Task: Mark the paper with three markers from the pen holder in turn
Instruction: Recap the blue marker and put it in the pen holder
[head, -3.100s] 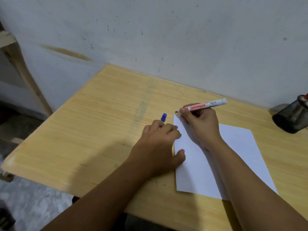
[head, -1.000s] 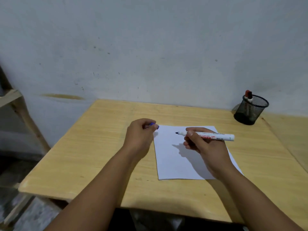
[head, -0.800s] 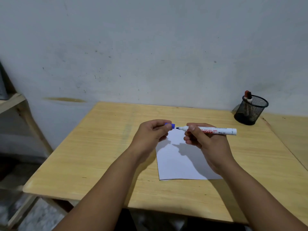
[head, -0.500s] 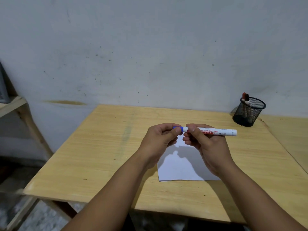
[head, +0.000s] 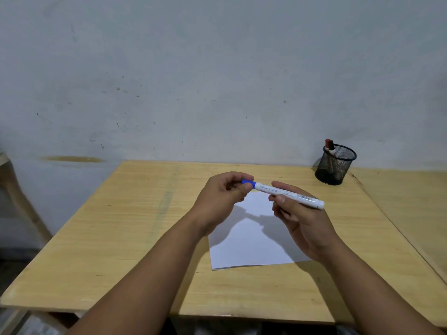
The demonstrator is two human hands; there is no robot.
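A white marker (head: 287, 193) with a blue cap (head: 248, 182) hangs above the white paper (head: 249, 240), tilted down to the right. My left hand (head: 221, 198) pinches the capped end between thumb and fingers. My right hand (head: 300, 218) holds the barrel near its middle, its fingers partly apart. The black mesh pen holder (head: 335, 165) stands at the back right of the table, with two markers (head: 329, 145) sticking out, one red-capped and one dark-capped. I see no marks on the visible paper, which the hands and their shadow partly cover.
The wooden table (head: 145, 226) stands against a grey wall. A second wooden surface (head: 416, 201) adjoins it on the right. A wooden frame (head: 14, 189) stands at the far left.
My left hand picked up the blue cap from the table and pushed it onto the marker's tip. Both hands rose above the paper, and my right grip has slid back along the barrel.
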